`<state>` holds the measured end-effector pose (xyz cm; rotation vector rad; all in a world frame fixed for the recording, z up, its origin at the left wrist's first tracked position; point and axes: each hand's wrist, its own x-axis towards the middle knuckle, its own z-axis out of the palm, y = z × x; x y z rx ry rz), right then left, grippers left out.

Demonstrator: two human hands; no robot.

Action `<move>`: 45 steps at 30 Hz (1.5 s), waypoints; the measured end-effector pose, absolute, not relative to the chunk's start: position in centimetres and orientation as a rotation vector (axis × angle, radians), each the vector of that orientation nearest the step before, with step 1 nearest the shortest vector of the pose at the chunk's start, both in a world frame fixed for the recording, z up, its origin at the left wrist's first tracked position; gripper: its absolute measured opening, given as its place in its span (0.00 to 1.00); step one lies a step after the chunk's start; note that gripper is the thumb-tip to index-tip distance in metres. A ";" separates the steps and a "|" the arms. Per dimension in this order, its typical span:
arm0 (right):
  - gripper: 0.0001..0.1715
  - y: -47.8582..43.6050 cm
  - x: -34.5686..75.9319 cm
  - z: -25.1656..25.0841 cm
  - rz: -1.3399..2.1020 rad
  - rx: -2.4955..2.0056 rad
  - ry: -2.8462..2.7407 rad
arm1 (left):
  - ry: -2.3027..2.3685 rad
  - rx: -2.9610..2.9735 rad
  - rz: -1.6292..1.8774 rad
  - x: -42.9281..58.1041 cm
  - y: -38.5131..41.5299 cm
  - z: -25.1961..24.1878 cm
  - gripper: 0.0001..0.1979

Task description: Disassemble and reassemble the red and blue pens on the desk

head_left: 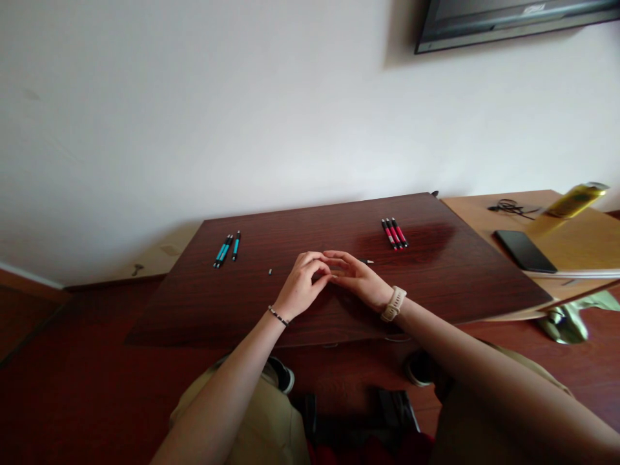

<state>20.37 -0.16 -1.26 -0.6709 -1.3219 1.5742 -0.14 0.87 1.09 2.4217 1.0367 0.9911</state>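
Note:
My left hand and my right hand meet above the middle of the dark brown table. Their fingertips are pinched together; whatever lies between them is hidden or too small to name. A silver pointed tip, like a pen's, shows just past my right hand's knuckles; I cannot tell whether it is held or lying on the table. Left of my left hand lies a tiny light-coloured piece. Farther left are three teal pens with black ends. Several pink pens lie side by side at the back right.
A lighter wooden desk adjoins on the right, bearing a black phone, a dark cable and a yellow can. A white wall stands behind the table. A screen hangs at upper right.

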 end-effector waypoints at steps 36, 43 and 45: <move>0.24 -0.3 21.1 -1.2 1.658 -0.989 -1.218 | 1.289 2.644 0.856 -3.7 3.3 1.5 0.04; 0.21 -0.5 21.8 -1.2 1.634 -0.999 -1.245 | 1.441 2.657 0.729 -4.3 4.9 -0.6 0.04; 0.21 -0.5 22.0 -1.2 1.628 -1.002 -1.252 | 1.455 2.662 0.719 -4.1 5.0 -0.8 0.03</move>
